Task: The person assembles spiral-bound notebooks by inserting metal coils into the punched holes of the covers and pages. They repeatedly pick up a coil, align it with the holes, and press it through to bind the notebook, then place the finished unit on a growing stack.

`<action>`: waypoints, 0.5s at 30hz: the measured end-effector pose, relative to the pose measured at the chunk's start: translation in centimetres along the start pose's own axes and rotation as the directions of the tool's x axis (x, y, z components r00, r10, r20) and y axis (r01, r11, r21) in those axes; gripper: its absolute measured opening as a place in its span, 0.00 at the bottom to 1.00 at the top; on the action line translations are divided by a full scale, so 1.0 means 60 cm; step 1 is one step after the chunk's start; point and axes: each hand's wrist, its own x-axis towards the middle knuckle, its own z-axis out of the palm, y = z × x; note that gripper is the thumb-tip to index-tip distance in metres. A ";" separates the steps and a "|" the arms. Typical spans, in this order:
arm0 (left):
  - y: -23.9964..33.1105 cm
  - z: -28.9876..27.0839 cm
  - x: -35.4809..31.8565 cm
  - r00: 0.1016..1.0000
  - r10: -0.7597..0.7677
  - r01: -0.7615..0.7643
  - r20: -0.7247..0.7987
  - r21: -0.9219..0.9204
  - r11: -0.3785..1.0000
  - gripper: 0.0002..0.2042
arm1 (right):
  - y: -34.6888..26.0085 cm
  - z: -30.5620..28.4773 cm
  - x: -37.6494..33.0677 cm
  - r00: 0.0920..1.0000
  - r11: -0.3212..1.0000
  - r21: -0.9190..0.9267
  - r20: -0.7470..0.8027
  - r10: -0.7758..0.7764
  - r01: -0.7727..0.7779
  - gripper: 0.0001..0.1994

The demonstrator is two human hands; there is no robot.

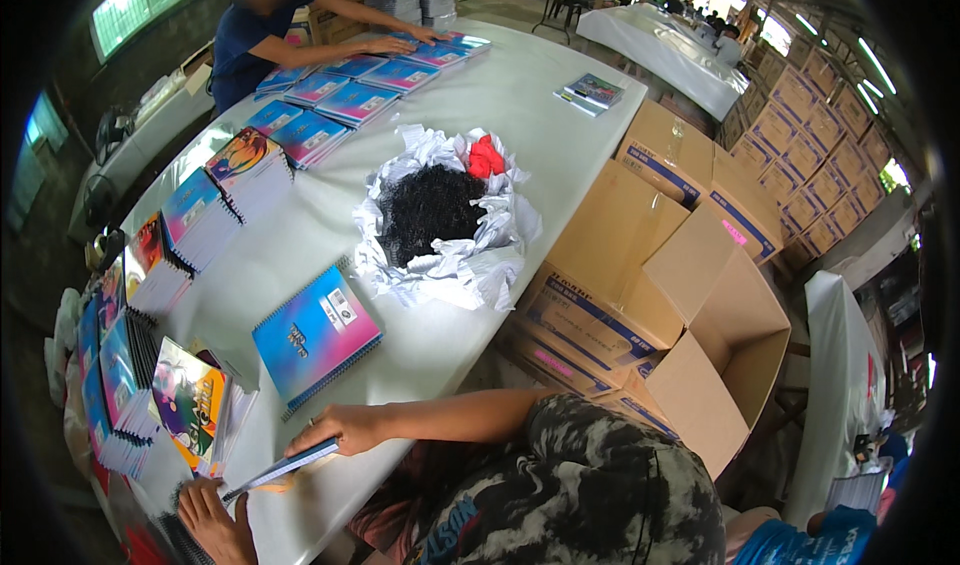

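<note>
The right hand pinches a tilted notebook over the white table; the left hand, fingers slightly spread, meets its lower end — grip unclear. If the 1 pinch slackens, it could slide.

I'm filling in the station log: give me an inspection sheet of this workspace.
Surface: white table, partly covered
Job's things: held notebook, nearly edge-on; blue-pink notebook lying flat; notebook stacks along the left
Clutter: crumpled white paper around black mesh-like material; red piece beside it
Left hand: at the held notebook's left end; grip unclear
Right hand: grips the held notebook's edge
Cables: nothing seen
Surroundings: cardboard boxes right of the table; co-worker across it, hands on notebooks
</note>
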 end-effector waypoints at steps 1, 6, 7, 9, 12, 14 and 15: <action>-0.002 0.005 -0.004 0.999 0.039 -0.040 -0.021 -0.016 0.999 0.13 | -0.002 0.000 -0.002 1.000 1.000 -0.004 -0.004 0.014 -0.014 0.25; -0.008 0.003 -0.035 0.985 -0.162 0.159 0.062 0.044 0.986 0.22 | -0.007 0.020 0.006 0.997 0.998 0.022 -0.047 -0.053 0.055 0.25; -0.004 0.018 -0.023 0.976 -0.085 0.114 -0.201 0.137 0.984 0.25 | -0.001 0.015 -0.003 0.997 0.999 -0.002 -0.065 -0.032 0.032 0.25; 0.006 0.059 -0.019 0.866 0.026 0.119 -0.499 0.258 0.959 0.38 | -0.007 0.011 -0.010 0.996 0.999 -0.032 -0.076 -0.035 0.033 0.27; -0.051 0.262 -0.149 0.929 0.119 -0.013 -0.351 0.290 0.957 0.46 | -0.019 0.038 -0.009 0.993 0.994 -0.032 -0.042 -0.108 0.106 0.26; -0.082 0.280 -0.180 0.874 0.082 0.011 -0.480 0.187 0.982 0.45 | 0.000 0.041 -0.023 0.992 0.990 -0.056 -0.006 -0.128 0.128 0.21; -0.060 0.185 -0.083 0.631 -0.068 0.115 -0.773 0.006 0.993 0.44 | 0.001 0.044 -0.036 0.990 0.988 -0.064 0.000 -0.138 0.137 0.21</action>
